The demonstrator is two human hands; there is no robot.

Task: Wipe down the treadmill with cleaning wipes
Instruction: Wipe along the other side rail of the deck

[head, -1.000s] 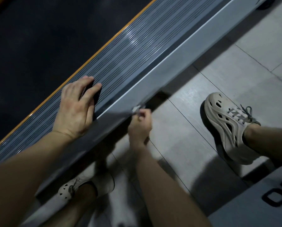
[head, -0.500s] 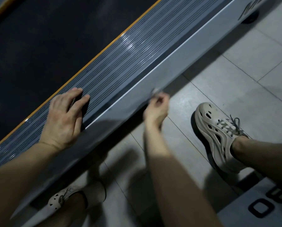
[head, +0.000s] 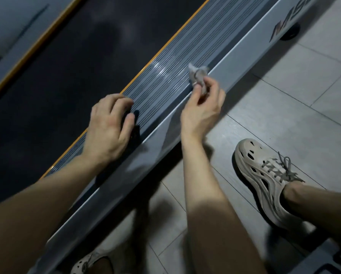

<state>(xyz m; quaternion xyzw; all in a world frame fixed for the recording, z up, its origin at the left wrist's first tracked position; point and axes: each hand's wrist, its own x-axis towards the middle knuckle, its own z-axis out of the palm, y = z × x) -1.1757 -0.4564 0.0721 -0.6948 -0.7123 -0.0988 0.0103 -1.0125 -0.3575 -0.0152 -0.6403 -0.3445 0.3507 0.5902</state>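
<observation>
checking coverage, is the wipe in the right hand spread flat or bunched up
Bunched up: the wipe is a crumpled wad pinched by the right hand.

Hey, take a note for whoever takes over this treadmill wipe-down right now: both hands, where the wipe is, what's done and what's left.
Left hand: open, braced on the ribbed side rail, holding nothing.
Right hand: pinches a crumpled wipe at the rail's outer edge, beside the grey side frame.
Done: cannot tell which parts are wiped; a sheen on the rail near the wipe may be moisture.
Left: likely the rail and frame beyond the wipe, and the belt.
</observation>
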